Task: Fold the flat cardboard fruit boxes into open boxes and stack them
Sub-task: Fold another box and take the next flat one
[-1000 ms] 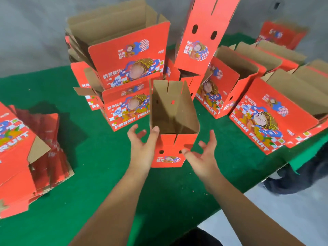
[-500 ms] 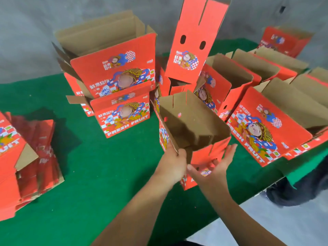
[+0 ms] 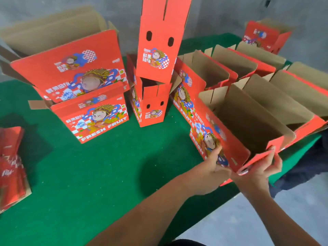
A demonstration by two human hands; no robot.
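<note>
Fingers of the left hand and right hand are curled around the open box at the near right tabletop edge.

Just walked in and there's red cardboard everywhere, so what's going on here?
A person is making up fruit boxes on a green table. Both hands hold the near end of an open box at the table's right edge: the left hand on its printed side, the right hand gripping the end flap. Finished boxes stand stacked behind; flat ones wait at left.
</note>
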